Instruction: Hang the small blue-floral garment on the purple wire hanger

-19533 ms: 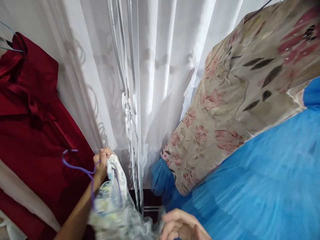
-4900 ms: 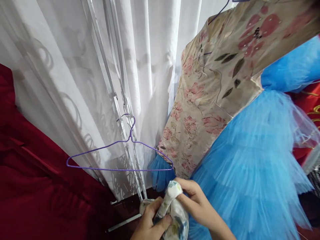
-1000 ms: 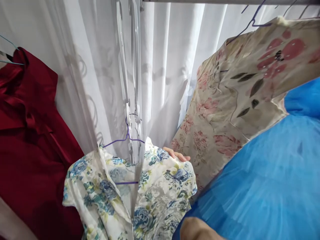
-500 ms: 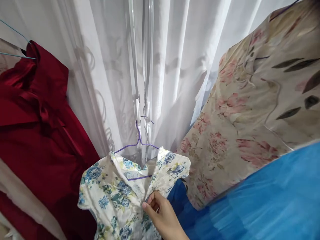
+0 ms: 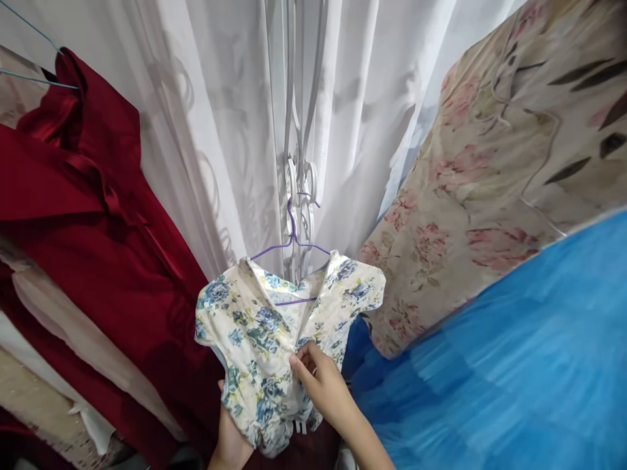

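Note:
A short-sleeved blouse (image 5: 269,352), white with blue and yellow-green flowers, hangs on a purple wire hanger (image 5: 294,240). My right hand (image 5: 321,378) pinches its front at the bottom of the V-neck, thumb and forefinger closed on the fabric. Along the blouse's lower left side is my left hand (image 5: 231,434), reaching up behind the cloth. Most of its fingers are hidden by the fabric, so its grip does not show. The gathered lower edge of the blouse is bunched near the left hand.
White hooks (image 5: 292,176) on hanging straps hold the hanger before a white curtain (image 5: 235,130). Dark red clothing (image 5: 122,261) hangs at left on a light blue hanger (image 5: 36,77). At right hang a beige floral garment (image 5: 441,241) and bright blue fabric (image 5: 490,365).
My left hand has come into view at the blouse's lower left side. The blouse now sits higher and further right in view, with its lower edge showing. My right hand keeps its pinch.

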Tool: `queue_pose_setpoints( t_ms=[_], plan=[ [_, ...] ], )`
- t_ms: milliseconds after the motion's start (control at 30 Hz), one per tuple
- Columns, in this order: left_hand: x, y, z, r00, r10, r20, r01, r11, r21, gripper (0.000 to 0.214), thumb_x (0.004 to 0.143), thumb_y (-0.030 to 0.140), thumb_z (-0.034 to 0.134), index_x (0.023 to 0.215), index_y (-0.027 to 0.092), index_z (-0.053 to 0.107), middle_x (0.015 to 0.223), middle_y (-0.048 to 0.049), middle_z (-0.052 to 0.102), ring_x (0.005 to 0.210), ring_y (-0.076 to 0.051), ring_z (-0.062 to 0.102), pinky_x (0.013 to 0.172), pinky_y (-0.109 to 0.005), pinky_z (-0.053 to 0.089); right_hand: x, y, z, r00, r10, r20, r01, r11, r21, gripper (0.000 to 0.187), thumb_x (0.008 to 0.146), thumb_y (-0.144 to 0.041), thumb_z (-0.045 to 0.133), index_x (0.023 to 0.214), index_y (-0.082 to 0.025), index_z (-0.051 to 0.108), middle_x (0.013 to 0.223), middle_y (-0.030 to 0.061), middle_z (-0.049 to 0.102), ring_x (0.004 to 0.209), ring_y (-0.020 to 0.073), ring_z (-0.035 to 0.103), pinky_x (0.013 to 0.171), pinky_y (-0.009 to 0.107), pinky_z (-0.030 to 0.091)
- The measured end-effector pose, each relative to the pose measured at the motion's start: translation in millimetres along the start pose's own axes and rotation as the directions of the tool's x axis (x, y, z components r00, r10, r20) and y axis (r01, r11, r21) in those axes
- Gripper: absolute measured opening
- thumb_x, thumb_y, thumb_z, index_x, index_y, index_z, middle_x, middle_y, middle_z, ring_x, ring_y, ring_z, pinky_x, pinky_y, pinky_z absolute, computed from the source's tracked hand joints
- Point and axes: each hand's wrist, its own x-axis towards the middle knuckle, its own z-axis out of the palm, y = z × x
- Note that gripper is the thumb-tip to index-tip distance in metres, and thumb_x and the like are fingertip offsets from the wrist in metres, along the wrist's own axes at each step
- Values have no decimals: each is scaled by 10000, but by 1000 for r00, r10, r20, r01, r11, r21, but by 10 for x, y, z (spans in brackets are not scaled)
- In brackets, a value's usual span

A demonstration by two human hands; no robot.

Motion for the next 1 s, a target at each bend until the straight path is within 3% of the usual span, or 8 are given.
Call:
queue_pose_setpoints(
  t_ms=[233, 333, 467, 533, 633, 700, 833, 1000],
  plan=[
    [-177, -102, -159, 987, -50, -156, 70, 989, 130, 725, 610, 520, 831, 1261, 277, 626, 1290, -79, 643, 1360, -342, 424, 1150, -500, 311, 12, -46, 102, 997, 3, -83, 11, 986, 166, 235, 942, -453, 474, 893, -224, 488, 545, -53, 506, 516, 170, 510, 542, 261, 358],
    [-150, -125, -21, 940, 124, -318, -34, 961, 274, 803, 608, 219, 861, 1340, 269, 535, 1303, -82, 630, 1330, -322, 470, 1137, -484, 345, 10, -28, 116, 999, -10, -35, 19, 968, 249, 289, 950, -454, 463, 783, -219, 481, 551, -32, 544, 511, 156, 524, 546, 258, 384],
    [-65, -63, 7, 863, 350, -363, -150, 866, 478, 649, 711, 254, 790, 1301, 247, 519, 1252, -103, 637, 1251, -304, 548, 1078, -485, 409, -67, 47, 145, 998, 49, -35, -36, 950, 312, 321, 945, -464, 469, 740, -216, 465, 503, -32, 533, 457, 140, 494, 501, 250, 365],
    [-45, -50, -31, 736, 618, -277, -293, 660, 692, 574, 736, 304, 767, 1247, 209, 526, 1241, -127, 615, 1209, -307, 570, 1051, -502, 425, -117, 79, 150, 997, 74, -13, -65, 937, 342, 321, 945, -451, 465, 726, -218, 452, 468, -43, 514, 423, 128, 466, 478, 244, 347],
    [-29, -149, 4, 444, 889, 110, -417, 96, 904, 503, 736, 277, 763, 1175, 199, 530, 1273, -141, 546, 1220, -300, 532, 1049, -502, 415, -165, 76, 111, 993, 100, 58, -115, 902, 415, 304, 942, -419, 466, 716, -218, 448, 432, -53, 508, 372, 111, 429, 433, 229, 312],
    [10, -286, 113, 494, 799, 342, -437, -111, 892, 428, 786, 234, 714, 1174, 203, 536, 1252, -140, 544, 1205, -281, 533, 1029, -470, 435, -172, 43, 53, 988, 113, 101, -146, 881, 451, 276, 921, -392, 504, 716, -210, 469, 426, -49, 530, 355, 106, 427, 414, 220, 304],
    [204, -545, 357, 748, 522, 410, -450, -54, 891, 346, 904, 214, 560, 1242, 194, 492, 1133, -130, 626, 1062, -231, 620, 890, -366, 520, -170, -17, -68, 982, 122, 143, -178, 851, 493, 263, 856, -357, 604, 676, -188, 512, 442, -24, 572, 370, 104, 471, 411, 209, 331],
    [437, -597, 479, 737, 512, 441, -496, -34, 868, 75, 898, 218, 540, 957, 178, 565, 850, -59, 644, 802, -193, 633, 727, -291, 511, -178, 44, -160, 980, 146, 135, -197, 803, 563, 271, 779, -386, 700, 706, -151, 586, 455, -13, 603, 356, 87, 459, 394, 196, 326]
  ],
)
